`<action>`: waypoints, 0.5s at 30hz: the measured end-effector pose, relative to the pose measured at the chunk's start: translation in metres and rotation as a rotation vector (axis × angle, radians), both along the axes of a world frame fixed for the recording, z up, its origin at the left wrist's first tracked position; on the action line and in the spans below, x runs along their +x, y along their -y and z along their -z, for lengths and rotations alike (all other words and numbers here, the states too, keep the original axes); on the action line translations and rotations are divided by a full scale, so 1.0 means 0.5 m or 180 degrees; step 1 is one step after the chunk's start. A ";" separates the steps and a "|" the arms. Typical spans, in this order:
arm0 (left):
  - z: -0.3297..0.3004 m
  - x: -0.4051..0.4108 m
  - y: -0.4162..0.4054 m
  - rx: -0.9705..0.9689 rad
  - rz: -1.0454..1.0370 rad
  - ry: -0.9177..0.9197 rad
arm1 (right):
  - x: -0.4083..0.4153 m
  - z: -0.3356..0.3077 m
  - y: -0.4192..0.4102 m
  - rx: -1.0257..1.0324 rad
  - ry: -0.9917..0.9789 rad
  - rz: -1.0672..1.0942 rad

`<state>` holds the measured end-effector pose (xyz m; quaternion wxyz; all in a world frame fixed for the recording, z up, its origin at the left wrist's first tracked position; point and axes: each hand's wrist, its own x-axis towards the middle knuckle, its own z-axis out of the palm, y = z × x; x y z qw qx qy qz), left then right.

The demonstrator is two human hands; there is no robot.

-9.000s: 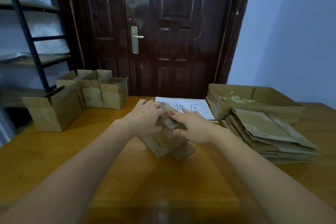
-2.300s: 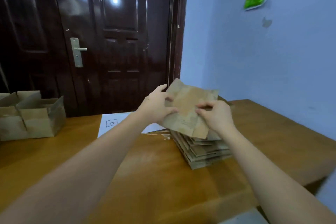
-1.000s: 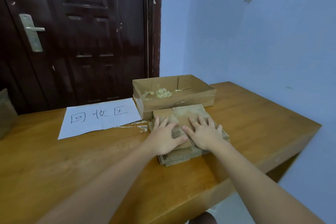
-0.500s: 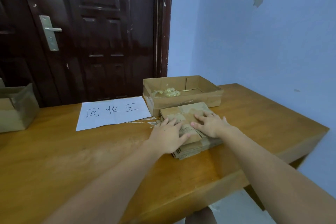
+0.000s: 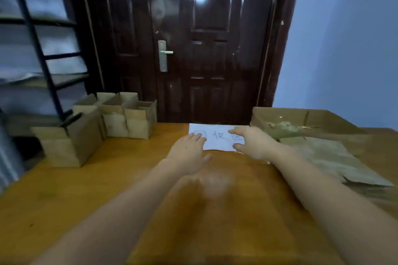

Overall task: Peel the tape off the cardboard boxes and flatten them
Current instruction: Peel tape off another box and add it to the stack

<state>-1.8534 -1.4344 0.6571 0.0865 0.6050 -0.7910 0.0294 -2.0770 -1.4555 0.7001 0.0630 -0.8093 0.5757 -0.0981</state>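
An orange-brown wooden table (image 5: 64, 196) fills the lower part of the view, its far edge set before a dark, glossy panelled door (image 5: 193, 49) with a metal lever handle (image 5: 164, 55). A pale blue wall (image 5: 344, 49) rises on the right, and a black metal shelving frame (image 5: 38, 49) stands on the left. Both arms reach forward over the table. The left hand (image 5: 189, 151) is spread flat, palm down, fingers straight and slightly apart, holding nothing; its fingertips overlap the near left corner of a white paper sheet (image 5: 217, 137) with handwritten characters, though contact with it is unclear in the motion blur. The right hand (image 5: 251, 142) is also empty, fingers extended and thumb held apart, hovering over the right end of the same sheet. At the far left of the table stand four upright cardboard boxes (image 5: 120, 116) with their top flaps open, one larger box nearest and three smaller ones clustered behind it. On the right lies one stack of flattened boxes (image 5: 331, 157), and behind it one shallow open cardboard tray (image 5: 301, 117) holds a pale clump of peeled tape (image 5: 284, 128).
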 end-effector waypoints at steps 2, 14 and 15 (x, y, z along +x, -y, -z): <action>-0.007 0.085 -0.013 -0.0080 -0.0290 0.0070 | 0.106 0.005 0.022 -0.0012 0.0036 -0.0367; -0.040 0.590 -0.103 -0.0542 -0.1752 0.0559 | 0.727 -0.009 0.037 -0.0602 -0.0207 -0.2096; -0.037 0.616 -0.105 -0.0509 -0.1834 0.0601 | 0.764 -0.009 0.037 -0.0686 -0.0225 -0.2146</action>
